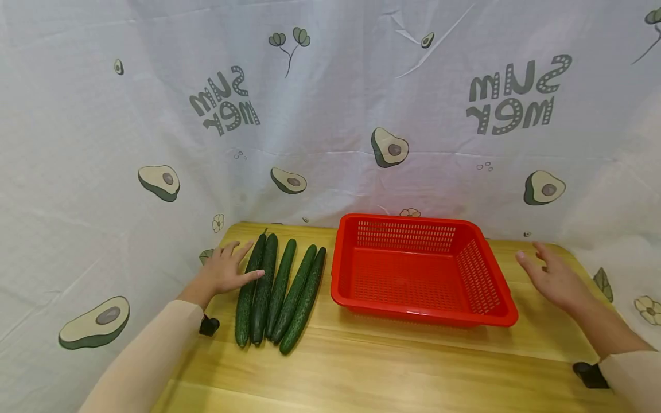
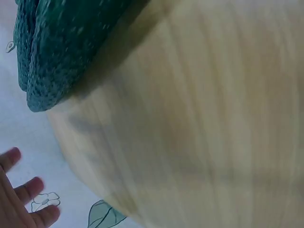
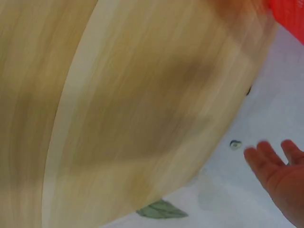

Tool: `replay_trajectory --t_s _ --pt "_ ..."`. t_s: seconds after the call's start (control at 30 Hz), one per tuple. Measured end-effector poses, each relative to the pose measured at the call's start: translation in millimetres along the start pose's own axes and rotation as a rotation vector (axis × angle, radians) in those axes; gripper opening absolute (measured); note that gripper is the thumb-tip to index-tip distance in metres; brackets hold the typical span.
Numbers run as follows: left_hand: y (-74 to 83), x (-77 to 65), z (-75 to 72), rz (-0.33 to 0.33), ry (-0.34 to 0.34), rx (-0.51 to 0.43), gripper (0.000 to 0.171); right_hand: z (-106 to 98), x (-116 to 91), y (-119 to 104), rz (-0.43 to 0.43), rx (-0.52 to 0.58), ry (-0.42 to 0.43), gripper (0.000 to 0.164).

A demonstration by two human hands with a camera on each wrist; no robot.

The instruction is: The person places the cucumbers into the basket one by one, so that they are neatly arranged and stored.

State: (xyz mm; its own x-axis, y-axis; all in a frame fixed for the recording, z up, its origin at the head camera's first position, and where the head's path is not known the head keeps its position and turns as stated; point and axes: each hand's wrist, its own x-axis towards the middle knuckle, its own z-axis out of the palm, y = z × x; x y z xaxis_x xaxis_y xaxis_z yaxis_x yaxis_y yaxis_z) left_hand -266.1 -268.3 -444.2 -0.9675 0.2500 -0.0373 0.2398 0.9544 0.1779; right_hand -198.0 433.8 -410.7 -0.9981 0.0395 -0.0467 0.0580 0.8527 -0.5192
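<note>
Several dark green cucumbers (image 1: 281, 284) lie side by side on the left part of the wooden table, lengthwise away from me. My left hand (image 1: 225, 269) hovers at the leftmost one, fingers spread, its thumb overlapping the cucumbers in the head view. In the left wrist view, cucumber ends (image 2: 61, 61) show at the upper left, with the left fingers (image 2: 29, 190) apart from them. A red plastic basket (image 1: 413, 310) with slotted walls stands right of the cucumbers, nothing inside. Beyond its right side my right hand (image 1: 558, 281) is held in the air, fingers extended, holding nothing.
The light wooden table (image 1: 361, 367) carries the cucumbers and basket. A white cloth (image 1: 330, 103) printed with avocados, flowers and lettering hangs behind and along both sides of it. A black wrist device (image 1: 590, 376) sits at my right sleeve.
</note>
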Motion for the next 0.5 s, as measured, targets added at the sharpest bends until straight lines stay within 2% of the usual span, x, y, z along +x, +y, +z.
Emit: replay_trajectory --t_s 0.13,0.27,0.4,0.5 --pt "-0.8 -2.6 7.6 -0.024 -0.014 -0.031 0.095 5 -1 -17 0.034 0.161 -0.092 0.084" --pt "0.2 -4.4 13.9 -0.063 -0.071 -0.163 0.095 14 -1 -32 0.054 0.318 -0.164 0.084" --pt "0.6 -6.5 21.4 -0.118 -0.124 -0.319 0.095 20 1 -45 0.099 0.359 -0.187 0.087" --pt "-0.3 -8.5 26.9 -0.15 -0.125 -0.371 0.092 23 2 -51 0.121 0.349 -0.181 0.088"
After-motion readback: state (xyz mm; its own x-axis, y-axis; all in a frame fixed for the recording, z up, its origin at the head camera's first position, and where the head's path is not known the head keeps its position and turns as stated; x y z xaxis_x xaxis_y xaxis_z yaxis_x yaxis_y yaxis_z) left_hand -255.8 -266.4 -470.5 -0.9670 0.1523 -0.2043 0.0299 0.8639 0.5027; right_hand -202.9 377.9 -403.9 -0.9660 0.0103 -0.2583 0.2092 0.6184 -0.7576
